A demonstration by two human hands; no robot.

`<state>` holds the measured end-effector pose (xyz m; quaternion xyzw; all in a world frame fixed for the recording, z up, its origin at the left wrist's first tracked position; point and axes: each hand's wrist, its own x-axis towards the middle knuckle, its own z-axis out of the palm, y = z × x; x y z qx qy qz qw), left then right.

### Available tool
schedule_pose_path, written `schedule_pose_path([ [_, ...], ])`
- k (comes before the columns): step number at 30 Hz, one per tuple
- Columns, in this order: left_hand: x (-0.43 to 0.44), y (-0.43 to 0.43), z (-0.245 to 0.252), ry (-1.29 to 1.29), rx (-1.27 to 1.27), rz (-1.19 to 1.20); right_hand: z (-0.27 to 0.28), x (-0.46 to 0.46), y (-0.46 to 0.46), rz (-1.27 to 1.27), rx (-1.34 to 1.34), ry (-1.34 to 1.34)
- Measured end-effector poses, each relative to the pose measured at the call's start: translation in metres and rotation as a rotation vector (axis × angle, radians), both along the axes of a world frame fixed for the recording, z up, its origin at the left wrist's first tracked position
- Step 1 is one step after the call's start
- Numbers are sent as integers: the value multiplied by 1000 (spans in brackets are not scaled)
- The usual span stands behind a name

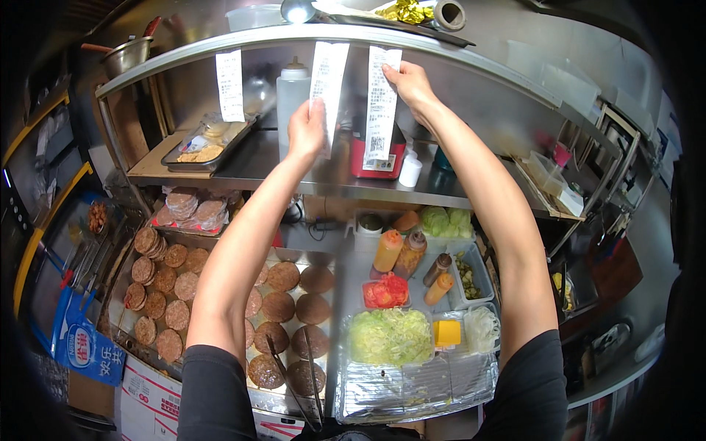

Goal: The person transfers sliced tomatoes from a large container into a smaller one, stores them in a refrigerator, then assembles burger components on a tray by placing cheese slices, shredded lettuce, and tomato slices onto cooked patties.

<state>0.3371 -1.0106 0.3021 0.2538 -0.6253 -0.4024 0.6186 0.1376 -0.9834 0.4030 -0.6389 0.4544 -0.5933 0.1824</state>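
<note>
Both my arms reach up to paper order slips hanging from the front edge of the upper steel shelf (182,58). My left hand (306,132) pinches the lower part of the middle slip (330,71) between thumb and fingers. On the right, my right hand (411,85) grips another printed slip (380,105) near its top right edge. A third slip (230,85) hangs untouched farther left. Behind the slips stand a clear squeeze bottle (284,91) and a red and black device (358,165) that the right slip partly covers.
Below lies a griddle (124,317) with many meat patties (278,306), and metal tongs (309,380) across its front. Beside it are shredded lettuce (389,333), sliced tomatoes (386,290), sauce bottles (389,248) and yellow cheese slices (447,333). A tray (190,165) sits on the middle shelf.
</note>
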Motion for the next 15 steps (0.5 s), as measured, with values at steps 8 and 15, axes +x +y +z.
schedule_pose_path([
  [8, 28, 46, -9, -259, -166, 482, -61, -18, 55, -443, -149, 82],
  [15, 106, 261, -98, -801, -94, -119, -286, -19, 291, 356, 461, 161],
])
